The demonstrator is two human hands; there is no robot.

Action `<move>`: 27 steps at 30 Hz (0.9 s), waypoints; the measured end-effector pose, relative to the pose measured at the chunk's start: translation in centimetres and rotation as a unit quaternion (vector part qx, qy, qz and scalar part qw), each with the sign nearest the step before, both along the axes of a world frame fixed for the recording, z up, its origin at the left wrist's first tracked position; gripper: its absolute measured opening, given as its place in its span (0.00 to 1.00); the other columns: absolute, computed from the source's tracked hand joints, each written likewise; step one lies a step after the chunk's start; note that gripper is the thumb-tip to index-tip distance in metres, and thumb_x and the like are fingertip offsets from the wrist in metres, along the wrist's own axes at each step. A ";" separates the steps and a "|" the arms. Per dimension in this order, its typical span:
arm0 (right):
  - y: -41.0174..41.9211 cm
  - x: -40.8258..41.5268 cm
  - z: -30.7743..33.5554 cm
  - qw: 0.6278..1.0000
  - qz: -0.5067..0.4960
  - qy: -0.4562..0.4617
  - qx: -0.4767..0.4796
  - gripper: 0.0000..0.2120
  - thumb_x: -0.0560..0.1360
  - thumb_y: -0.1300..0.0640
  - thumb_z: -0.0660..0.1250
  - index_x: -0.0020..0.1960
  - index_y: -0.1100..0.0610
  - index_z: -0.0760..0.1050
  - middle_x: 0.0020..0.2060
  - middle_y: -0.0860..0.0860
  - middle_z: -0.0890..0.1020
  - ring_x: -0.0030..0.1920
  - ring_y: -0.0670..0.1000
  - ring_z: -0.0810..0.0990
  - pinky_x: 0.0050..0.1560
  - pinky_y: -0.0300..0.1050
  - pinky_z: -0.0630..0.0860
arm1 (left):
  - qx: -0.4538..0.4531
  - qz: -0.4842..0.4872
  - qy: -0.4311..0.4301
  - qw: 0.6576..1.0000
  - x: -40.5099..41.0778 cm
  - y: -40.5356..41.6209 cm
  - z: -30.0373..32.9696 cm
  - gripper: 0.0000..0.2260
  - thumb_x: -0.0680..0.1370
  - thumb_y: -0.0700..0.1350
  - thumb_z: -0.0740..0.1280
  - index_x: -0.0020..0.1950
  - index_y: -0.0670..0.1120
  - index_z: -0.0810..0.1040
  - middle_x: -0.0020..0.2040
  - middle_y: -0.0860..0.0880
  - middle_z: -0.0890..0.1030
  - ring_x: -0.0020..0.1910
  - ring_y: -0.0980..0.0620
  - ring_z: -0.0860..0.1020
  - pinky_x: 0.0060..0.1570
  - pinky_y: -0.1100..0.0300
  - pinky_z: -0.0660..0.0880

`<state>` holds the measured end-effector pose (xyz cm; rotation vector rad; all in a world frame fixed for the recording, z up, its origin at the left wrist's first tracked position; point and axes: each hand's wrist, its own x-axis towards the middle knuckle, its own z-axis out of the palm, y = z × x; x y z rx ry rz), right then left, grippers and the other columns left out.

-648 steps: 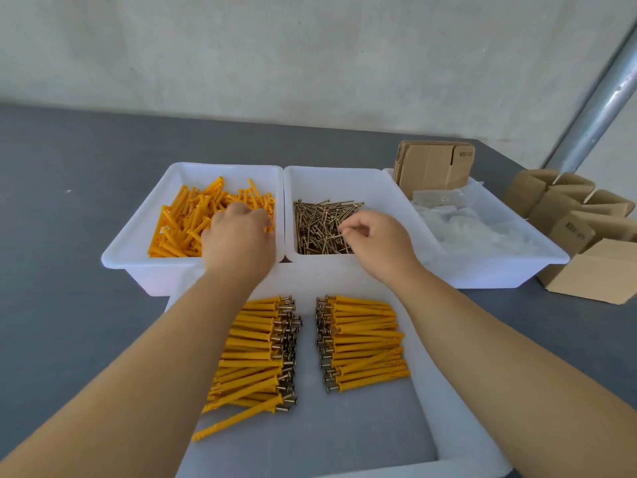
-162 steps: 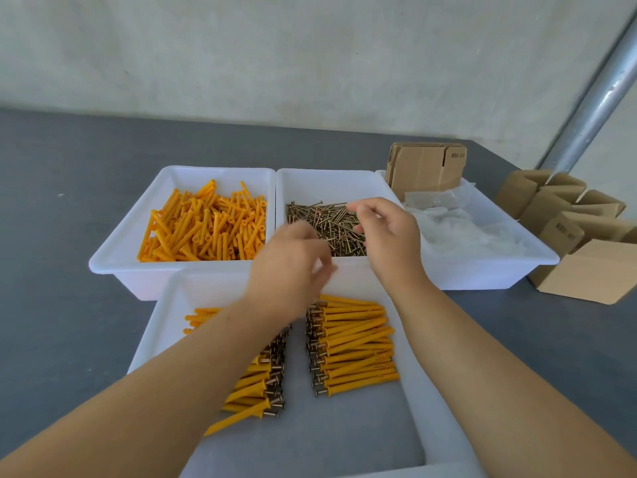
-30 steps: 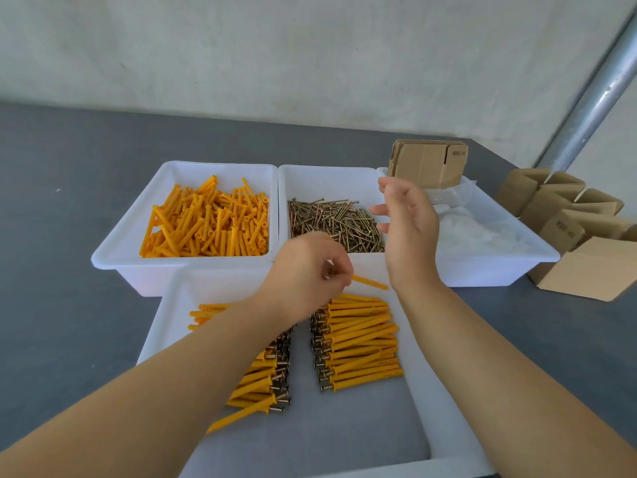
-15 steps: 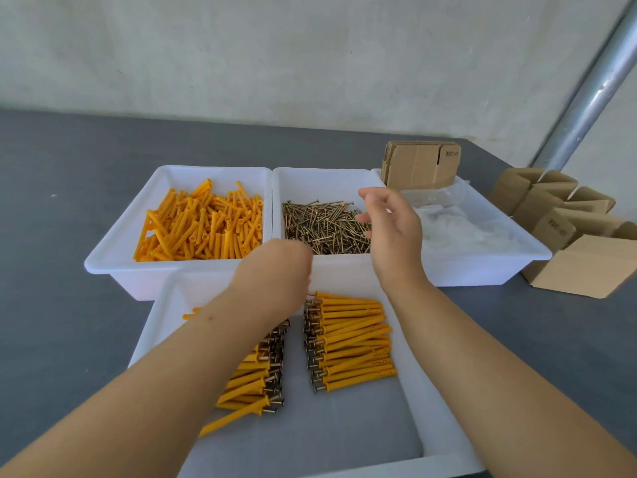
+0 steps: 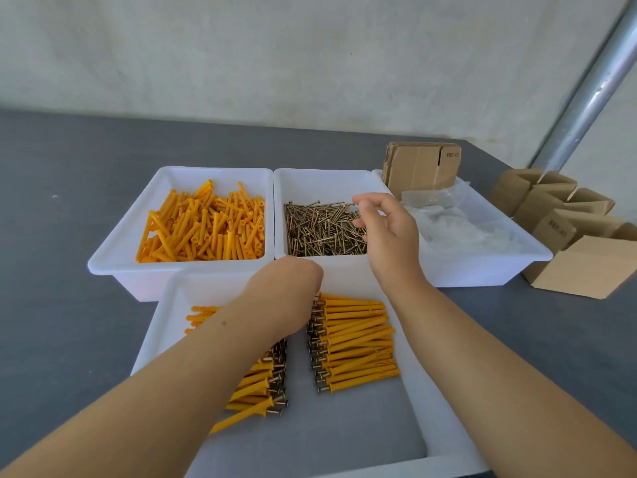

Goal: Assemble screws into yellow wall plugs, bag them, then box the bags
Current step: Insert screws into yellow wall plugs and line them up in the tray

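Screws (image 5: 324, 229) fill the middle bin, within reach of the right hand (image 5: 389, 232), poised above with loosely curled, empty fingers; the left hand's (image 5: 293, 291) grip over the finished plugs (image 5: 355, 336) cannot be told.

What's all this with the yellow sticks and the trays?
A person is fitting screws into yellow wall plugs. The right hand hovers over the screw tray, fingers loosely curled. The left hand is turned down into the near tray, its fingers hidden, beside two rows of finished plugs. Bags and boxes wait untouched.
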<state>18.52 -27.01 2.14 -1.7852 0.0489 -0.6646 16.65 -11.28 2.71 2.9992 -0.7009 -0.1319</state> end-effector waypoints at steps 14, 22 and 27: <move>1.3 4.8 0.9 0.848 0.119 0.336 -0.391 0.20 0.80 0.57 0.65 0.71 0.52 0.73 0.70 0.51 0.74 0.69 0.54 0.72 0.69 0.49 0.70 | -0.144 0.281 -0.063 0.947 6.3 7.7 -1.5 0.19 0.80 0.50 0.63 0.71 0.54 0.71 0.53 0.48 0.78 0.50 0.44 0.76 0.43 0.51 0.76; 2.7 6.8 1.0 0.801 0.086 0.410 -0.427 0.14 0.78 0.59 0.67 0.63 0.59 0.80 0.62 0.56 0.81 0.62 0.57 0.78 0.66 0.50 0.74 | -0.219 0.295 -0.105 0.924 6.8 7.5 -2.1 0.10 0.80 0.45 0.66 0.59 0.55 0.78 0.46 0.51 0.81 0.41 0.47 0.78 0.30 0.60 0.71; 2.1 6.8 -0.3 0.844 0.040 0.337 -0.415 0.07 0.76 0.59 0.69 0.51 0.58 0.85 0.51 0.54 0.85 0.52 0.55 0.82 0.57 0.51 0.80 | -0.270 0.272 -0.166 0.909 6.5 7.2 -2.1 0.07 0.79 0.42 0.66 0.55 0.50 0.81 0.47 0.48 0.83 0.43 0.46 0.79 0.34 0.55 0.76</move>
